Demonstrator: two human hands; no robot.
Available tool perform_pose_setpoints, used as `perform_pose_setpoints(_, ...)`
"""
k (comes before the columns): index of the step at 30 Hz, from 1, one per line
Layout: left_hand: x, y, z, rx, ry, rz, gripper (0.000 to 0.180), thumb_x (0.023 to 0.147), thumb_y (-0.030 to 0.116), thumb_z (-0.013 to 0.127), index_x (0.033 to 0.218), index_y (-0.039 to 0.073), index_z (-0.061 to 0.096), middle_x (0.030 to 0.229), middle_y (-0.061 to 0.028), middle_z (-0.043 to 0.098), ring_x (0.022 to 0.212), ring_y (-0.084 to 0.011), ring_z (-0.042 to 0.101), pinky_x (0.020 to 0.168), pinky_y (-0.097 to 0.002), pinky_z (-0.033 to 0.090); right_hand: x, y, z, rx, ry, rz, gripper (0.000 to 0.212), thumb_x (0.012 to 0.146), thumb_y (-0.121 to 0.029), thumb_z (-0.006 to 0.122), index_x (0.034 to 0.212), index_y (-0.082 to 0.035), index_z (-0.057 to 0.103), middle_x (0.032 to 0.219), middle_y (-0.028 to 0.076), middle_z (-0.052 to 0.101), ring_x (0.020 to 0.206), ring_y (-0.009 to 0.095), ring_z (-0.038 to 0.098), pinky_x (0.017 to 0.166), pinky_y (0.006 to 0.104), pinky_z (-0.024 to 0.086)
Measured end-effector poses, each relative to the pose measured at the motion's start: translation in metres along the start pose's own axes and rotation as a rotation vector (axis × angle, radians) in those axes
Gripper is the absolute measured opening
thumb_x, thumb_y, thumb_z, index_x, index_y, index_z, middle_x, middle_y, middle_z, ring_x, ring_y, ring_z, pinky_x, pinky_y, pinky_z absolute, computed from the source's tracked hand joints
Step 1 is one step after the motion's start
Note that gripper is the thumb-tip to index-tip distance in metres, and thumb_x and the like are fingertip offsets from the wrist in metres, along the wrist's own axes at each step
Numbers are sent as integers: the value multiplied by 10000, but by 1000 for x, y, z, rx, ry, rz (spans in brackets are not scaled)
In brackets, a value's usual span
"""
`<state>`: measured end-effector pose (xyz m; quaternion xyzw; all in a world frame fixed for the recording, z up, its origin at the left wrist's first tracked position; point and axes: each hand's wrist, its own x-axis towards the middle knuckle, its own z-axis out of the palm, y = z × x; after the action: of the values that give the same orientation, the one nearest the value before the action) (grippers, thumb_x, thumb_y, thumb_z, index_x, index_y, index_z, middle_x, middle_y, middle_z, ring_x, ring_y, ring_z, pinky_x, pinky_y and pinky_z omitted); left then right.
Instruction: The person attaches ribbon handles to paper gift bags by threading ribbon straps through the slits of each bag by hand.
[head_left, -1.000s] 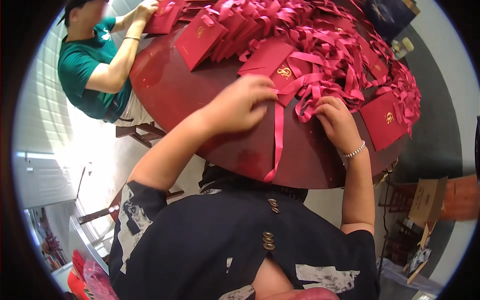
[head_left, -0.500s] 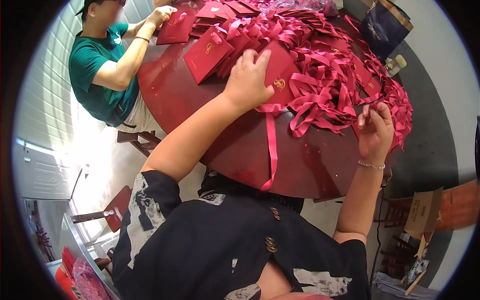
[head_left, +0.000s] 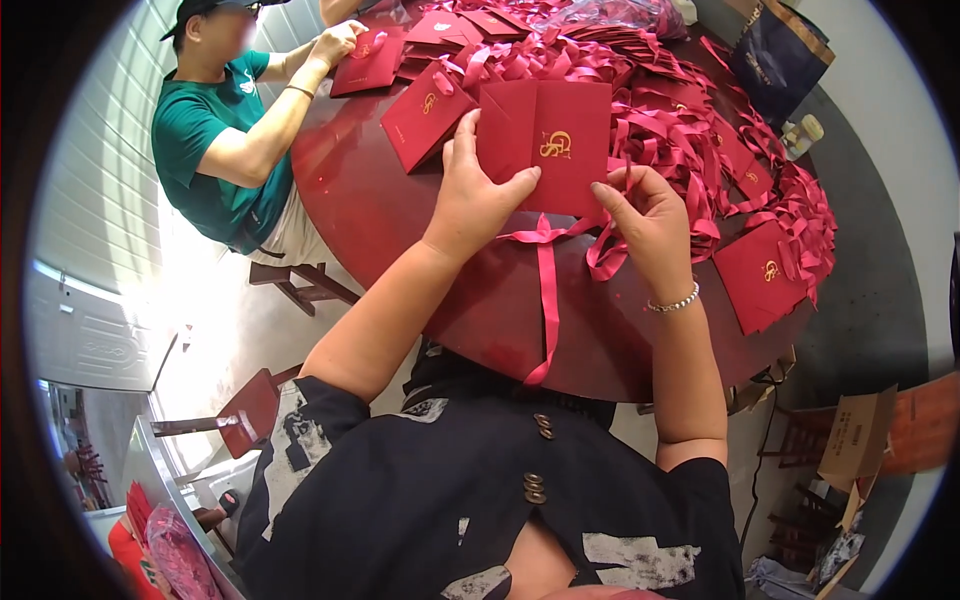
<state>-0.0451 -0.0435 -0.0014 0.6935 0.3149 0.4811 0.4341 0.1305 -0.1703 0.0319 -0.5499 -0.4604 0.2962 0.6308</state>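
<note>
A red paper gift bag (head_left: 572,115) with a gold emblem is held up between my hands above the table's near part. My left hand (head_left: 475,195) grips its left edge, thumb in front. At its lower right edge my right hand (head_left: 648,215) is closed, thumb and fingers pinching the edge. A pink-red ribbon (head_left: 548,290) lies just below the bag, its tail running down to the table's near edge. A big heap of ribbons (head_left: 665,170) spreads behind and right of my right hand. Left of the held bag lies another gift bag (head_left: 415,130).
A co-worker in a green shirt (head_left: 205,130) sits at the left, hands on a red bag (head_left: 370,65). More red bags (head_left: 765,270) lie on the round table (head_left: 600,340) at right. Beyond stand a dark blue bag (head_left: 775,60) and a jar (head_left: 803,132). A cardboard box (head_left: 850,435) sits lower right.
My right hand has moved left from the right side of the heap to the bag's edge. The bag now stands upright, facing me, instead of tilted under my left hand.
</note>
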Motion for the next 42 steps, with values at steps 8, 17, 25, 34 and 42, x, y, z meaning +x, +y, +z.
perform_pose_setpoints(8,-15,-3,10,-50,-104,-94,809,851,39,748,1472,-55,239,1316,-177,466,1233,-215,521,1025,-335,478,-7,18,-13,-33,54,0,62,914,-51,722,956,-8,707,783,-59,595,696,6,507,609,161,396)
perform_pose_setpoints(17,-14,22,12,472,-41,271,986,753,224,846,1506,-18,258,1441,-261,335,1361,-374,348,1150,-471,304,4,20,-21,-252,-8,-93,121,875,13,714,992,37,695,982,-12,545,794,64,474,723,202,403)
perform_pose_setpoints(25,15,75,-4,783,35,795,755,646,196,824,1348,92,565,1438,-198,397,1318,-406,362,1098,-531,276,42,-38,-21,-578,-381,-312,136,782,92,687,895,40,631,940,61,604,817,150,551,712,281,452)
perform_pose_setpoints(34,27,48,-5,579,-424,525,421,756,223,798,1104,54,632,908,-119,684,945,-310,674,969,-441,469,54,-41,-1,-614,-450,-324,129,746,106,699,832,58,616,848,69,619,774,154,593,697,261,468)
perform_pose_setpoints(42,71,-2,-23,62,-431,-64,299,754,179,824,944,-17,701,815,-132,714,745,-186,688,687,-322,539,71,13,-34,-130,-88,111,179,931,-52,660,1107,-22,678,961,-23,633,823,40,550,729,184,433)
